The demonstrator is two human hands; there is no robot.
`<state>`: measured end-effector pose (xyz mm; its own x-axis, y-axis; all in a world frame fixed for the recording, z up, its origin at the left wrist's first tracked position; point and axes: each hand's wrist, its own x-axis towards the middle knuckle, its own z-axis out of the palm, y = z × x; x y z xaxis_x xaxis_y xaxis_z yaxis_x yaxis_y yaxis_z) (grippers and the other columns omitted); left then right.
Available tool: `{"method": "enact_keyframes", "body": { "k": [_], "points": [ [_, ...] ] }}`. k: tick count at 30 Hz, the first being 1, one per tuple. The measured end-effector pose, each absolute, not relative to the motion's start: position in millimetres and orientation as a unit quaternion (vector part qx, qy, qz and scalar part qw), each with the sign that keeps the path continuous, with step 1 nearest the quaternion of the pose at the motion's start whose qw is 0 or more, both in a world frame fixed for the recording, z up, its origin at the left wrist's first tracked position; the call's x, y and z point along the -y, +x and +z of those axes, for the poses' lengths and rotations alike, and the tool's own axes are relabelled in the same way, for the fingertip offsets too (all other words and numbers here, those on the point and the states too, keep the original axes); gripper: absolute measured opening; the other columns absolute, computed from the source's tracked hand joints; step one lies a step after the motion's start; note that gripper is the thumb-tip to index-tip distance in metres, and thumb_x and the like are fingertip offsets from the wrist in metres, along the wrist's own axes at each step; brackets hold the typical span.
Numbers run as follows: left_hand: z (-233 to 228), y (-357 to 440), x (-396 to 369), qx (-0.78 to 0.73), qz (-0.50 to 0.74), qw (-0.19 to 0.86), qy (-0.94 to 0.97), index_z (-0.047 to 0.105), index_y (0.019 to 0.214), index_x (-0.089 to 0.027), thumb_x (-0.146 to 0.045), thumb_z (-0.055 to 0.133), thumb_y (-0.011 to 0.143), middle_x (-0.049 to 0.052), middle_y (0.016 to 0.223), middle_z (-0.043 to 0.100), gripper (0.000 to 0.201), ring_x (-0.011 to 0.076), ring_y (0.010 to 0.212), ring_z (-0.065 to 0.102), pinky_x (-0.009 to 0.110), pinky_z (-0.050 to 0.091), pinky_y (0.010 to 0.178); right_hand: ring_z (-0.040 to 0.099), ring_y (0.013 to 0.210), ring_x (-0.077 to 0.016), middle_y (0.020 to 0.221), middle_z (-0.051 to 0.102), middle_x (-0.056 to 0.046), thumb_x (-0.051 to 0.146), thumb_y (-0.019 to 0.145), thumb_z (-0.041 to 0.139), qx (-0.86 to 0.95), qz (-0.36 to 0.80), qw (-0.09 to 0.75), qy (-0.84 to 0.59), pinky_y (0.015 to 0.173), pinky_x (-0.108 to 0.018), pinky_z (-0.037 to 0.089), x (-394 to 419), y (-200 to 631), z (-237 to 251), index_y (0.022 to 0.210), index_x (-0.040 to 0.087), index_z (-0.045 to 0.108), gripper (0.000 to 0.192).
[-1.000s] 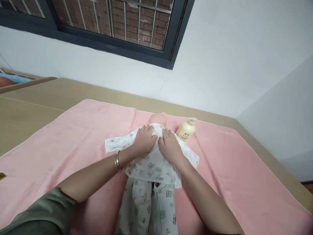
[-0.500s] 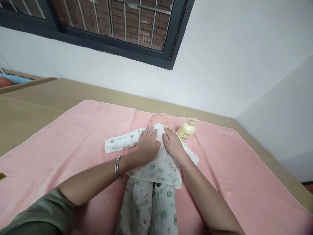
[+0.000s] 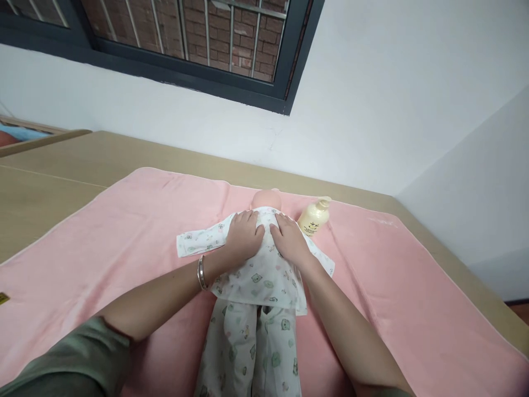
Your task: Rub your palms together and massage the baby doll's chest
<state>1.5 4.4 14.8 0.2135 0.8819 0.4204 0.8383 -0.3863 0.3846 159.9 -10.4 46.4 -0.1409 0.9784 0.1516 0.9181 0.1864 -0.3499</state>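
Note:
A baby doll (image 3: 266,199) lies on a pink mat, its head at the far end and its face not visible. It wears a white printed top (image 3: 264,275) and matching trousers (image 3: 239,342). My left hand (image 3: 244,237), with a silver bangle at the wrist, rests flat on the upper left of the top. Flat on the upper right lies my right hand (image 3: 289,238), fingers pointing toward the head. Both hands are open and grip nothing. Under them, part of the cloth is hidden. The left sleeve (image 3: 200,241) stretches out sideways.
A pale yellow pump bottle (image 3: 314,216) leans or lies by the doll's right shoulder. The pink mat (image 3: 397,275) covers much of a wooden surface (image 3: 124,149). Behind it rise a white wall (image 3: 351,138) and a dark-framed barred window (image 3: 248,91).
My left hand has shifted slightly left and up across the top, its thumb now farther from my right hand. My right hand stays nearly in place.

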Motion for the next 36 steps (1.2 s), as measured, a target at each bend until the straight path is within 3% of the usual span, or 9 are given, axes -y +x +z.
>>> {"method": "enact_keyframes", "body": {
  "k": [8, 15, 22, 27, 33, 36],
  "points": [
    [14, 1, -6, -0.549, 0.301, 0.024, 0.779, 0.060, 0.122, -0.014, -0.022, 0.040, 0.093, 0.014, 0.119, 0.069, 0.036, 0.0300, 0.115, 0.060, 0.046, 0.045, 0.103, 0.040, 0.147, -0.0278, 0.155, 0.049, -0.017, 0.037, 0.104, 0.033, 0.751, 0.092, 0.178, -0.629, 0.123, -0.045, 0.025, 12, 159, 46, 0.149, 0.009, 0.048, 0.055],
    [19, 4, 15, -0.498, 0.265, -0.026, 0.825, 0.057, 0.127, -0.007, -0.021, 0.035, 0.096, 0.023, 0.130, 0.061, 0.041, 0.0348, 0.125, 0.053, 0.052, 0.041, 0.108, 0.032, 0.152, -0.0253, 0.163, 0.038, -0.011, 0.052, 0.101, 0.040, 0.772, 0.203, 0.174, -0.577, 0.125, -0.042, 0.025, 4, 186, 56, 0.155, 0.013, 0.039, 0.066],
    [33, -5, -2, -0.520, 0.241, 0.050, 0.818, 0.063, 0.107, -0.013, -0.025, 0.038, 0.096, 0.017, 0.110, 0.069, 0.029, 0.0294, 0.105, 0.063, 0.045, 0.049, 0.098, 0.037, 0.149, -0.0325, 0.156, 0.045, -0.022, 0.029, 0.104, 0.028, 0.753, 0.072, 0.129, -0.641, 0.123, -0.050, 0.024, 28, 148, 58, 0.151, 0.003, 0.043, 0.056],
    [35, -11, -13, -0.547, 0.222, 0.085, 0.803, 0.063, 0.105, -0.014, -0.029, 0.035, 0.100, 0.015, 0.105, 0.071, 0.032, 0.0279, 0.102, 0.065, 0.042, 0.050, 0.093, 0.031, 0.152, -0.0344, 0.159, 0.040, -0.022, 0.028, 0.103, 0.029, 0.748, 0.075, 0.113, -0.650, 0.122, -0.051, 0.029, 50, 130, 62, 0.153, 0.004, 0.040, 0.057],
    [27, 5, 24, -0.527, 0.212, -0.040, 0.822, 0.056, 0.128, 0.000, -0.023, 0.036, 0.098, 0.028, 0.133, 0.059, 0.043, 0.0373, 0.129, 0.053, 0.053, 0.041, 0.107, 0.039, 0.147, -0.0309, 0.155, 0.048, -0.016, 0.029, 0.099, 0.036, 0.752, 0.132, 0.145, -0.630, 0.120, -0.048, 0.032, 24, 157, 63, 0.144, 0.012, 0.053, 0.051],
    [25, 8, 31, -0.518, 0.233, -0.043, 0.822, 0.055, 0.131, -0.003, -0.020, 0.038, 0.096, 0.027, 0.135, 0.058, 0.043, 0.0372, 0.131, 0.050, 0.054, 0.041, 0.107, 0.042, 0.144, -0.0298, 0.153, 0.051, -0.012, 0.031, 0.098, 0.039, 0.758, 0.124, 0.165, -0.619, 0.120, -0.048, 0.032, 13, 164, 58, 0.144, 0.017, 0.052, 0.050]
  ]
}}
